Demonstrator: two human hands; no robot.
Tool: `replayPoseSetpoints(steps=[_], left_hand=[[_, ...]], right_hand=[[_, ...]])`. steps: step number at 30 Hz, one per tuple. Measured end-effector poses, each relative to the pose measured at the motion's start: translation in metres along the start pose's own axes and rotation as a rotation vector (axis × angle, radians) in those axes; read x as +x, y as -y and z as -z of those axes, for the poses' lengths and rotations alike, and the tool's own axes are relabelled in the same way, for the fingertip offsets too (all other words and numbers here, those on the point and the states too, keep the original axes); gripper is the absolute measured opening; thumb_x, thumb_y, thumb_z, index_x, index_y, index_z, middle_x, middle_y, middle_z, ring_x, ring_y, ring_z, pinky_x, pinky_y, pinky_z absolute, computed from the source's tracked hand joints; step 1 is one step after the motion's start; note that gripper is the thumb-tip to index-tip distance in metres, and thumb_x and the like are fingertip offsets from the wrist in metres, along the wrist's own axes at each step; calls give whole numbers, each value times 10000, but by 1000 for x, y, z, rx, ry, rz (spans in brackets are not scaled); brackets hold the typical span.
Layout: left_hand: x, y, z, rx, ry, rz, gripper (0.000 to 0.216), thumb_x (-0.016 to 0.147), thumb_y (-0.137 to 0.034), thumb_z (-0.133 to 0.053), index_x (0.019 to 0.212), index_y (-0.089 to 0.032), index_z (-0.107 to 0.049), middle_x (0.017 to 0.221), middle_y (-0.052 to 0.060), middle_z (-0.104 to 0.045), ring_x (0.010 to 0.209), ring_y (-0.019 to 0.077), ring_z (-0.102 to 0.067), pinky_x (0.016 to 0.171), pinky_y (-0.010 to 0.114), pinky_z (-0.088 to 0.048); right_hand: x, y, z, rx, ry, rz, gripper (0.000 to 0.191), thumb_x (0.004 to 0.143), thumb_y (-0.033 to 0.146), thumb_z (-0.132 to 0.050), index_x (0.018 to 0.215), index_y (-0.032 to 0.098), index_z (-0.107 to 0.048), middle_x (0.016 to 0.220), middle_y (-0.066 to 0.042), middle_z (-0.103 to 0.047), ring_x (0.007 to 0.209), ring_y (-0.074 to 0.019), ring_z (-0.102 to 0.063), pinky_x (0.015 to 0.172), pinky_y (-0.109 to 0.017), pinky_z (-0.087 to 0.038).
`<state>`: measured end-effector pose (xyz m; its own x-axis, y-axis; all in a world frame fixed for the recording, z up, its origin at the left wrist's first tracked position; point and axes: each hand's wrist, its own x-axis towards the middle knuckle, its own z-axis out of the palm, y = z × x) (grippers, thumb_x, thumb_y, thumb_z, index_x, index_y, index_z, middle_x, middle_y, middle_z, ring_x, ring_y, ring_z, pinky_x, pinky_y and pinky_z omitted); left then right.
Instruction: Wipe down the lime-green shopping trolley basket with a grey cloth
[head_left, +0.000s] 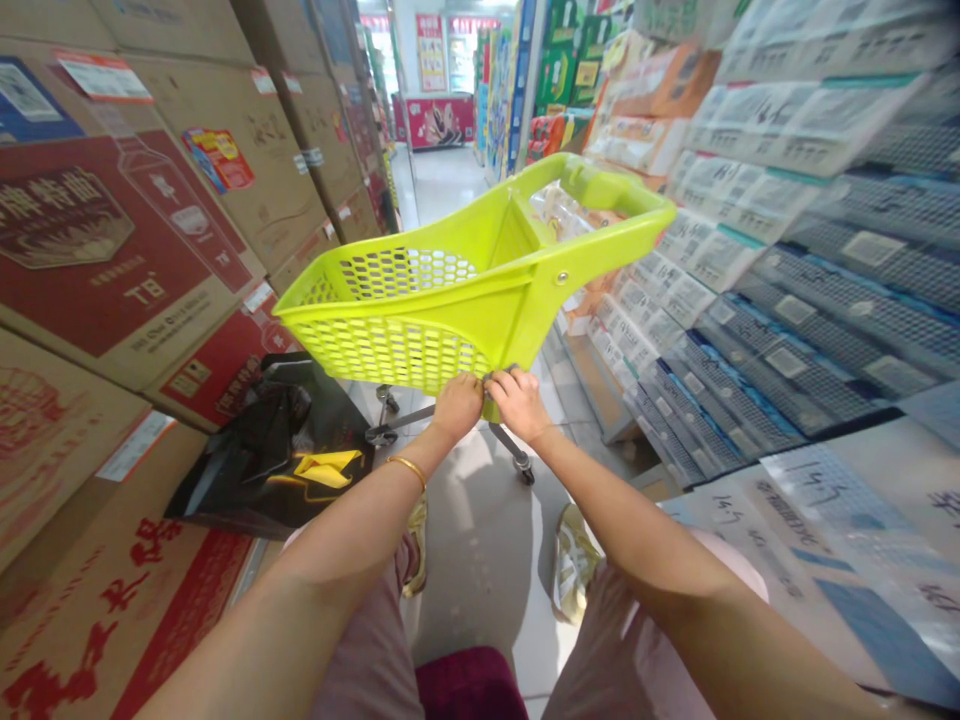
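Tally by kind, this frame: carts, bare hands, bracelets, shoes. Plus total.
Yellow-green cart: 1
Bare hands, left hand and right hand: 2
Gold bracelet: 1
Shoes, left shoe and right shoe: 2
Total: 6

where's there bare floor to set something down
Bare floor lies between the left shoe and right shoe, with the cart ahead; more shows in the aisle beyond it. It is crowded at left, with a black bag beside stacked cartons; at right, with stacked packs; and at the cart's lower end, where the left hand and right hand grip.
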<state>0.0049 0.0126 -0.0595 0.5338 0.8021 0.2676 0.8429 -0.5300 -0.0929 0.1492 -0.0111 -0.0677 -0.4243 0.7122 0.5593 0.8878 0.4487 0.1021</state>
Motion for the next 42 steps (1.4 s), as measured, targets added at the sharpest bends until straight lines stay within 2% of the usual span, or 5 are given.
replayPoseSetpoints(steps=[7, 20, 24, 33, 42], left_hand=[[2, -4, -10, 4, -27, 34, 244, 874, -123, -343, 883, -117, -587, 874, 115, -578, 883, 232, -500, 742, 347, -361], [6, -1, -19, 11, -92, 70, 199, 881, -172, -373, 856, -140, -568, 830, 96, -576, 880, 239, -508, 749, 350, -370], [7, -2, -22, 5, -99, 84, 180, 877, -175, -387, 870, -140, -564, 841, 100, -577, 899, 240, -506, 749, 346, -369], [9, -2, -22, -3, -91, 94, 222, 882, -171, -367, 855, -128, -584, 837, 107, -584, 879, 239, -515, 749, 345, -368], [8, -1, -17, -10, -46, 85, 208, 874, -161, -387, 886, -110, -588, 883, 121, -587, 917, 238, -508, 777, 343, -360]], right_hand=[[36, -11, 31, -7, -189, -186, 292, 894, 255, -375, 1084, 240, -596, 1103, -78, -565, 1037, -233, -362, 872, -376, -227], [-25, 2, -37, -28, 66, -13, 258, 895, 229, -387, 1021, 205, -611, 1051, -68, -594, 1021, -223, -367, 857, -354, -253], [-20, 1, -34, -40, 56, -11, 270, 897, 224, -374, 1029, 203, -609, 1058, -72, -588, 1019, -225, -373, 848, -355, -260], [31, -11, 7, -41, -238, -214, 275, 892, 244, -383, 1032, 233, -620, 1051, -73, -582, 1010, -226, -375, 850, -363, -243], [4, -1, -21, -11, -83, -130, 283, 898, 238, -372, 1059, 244, -605, 1110, -63, -571, 1024, -217, -345, 864, -358, -240]])
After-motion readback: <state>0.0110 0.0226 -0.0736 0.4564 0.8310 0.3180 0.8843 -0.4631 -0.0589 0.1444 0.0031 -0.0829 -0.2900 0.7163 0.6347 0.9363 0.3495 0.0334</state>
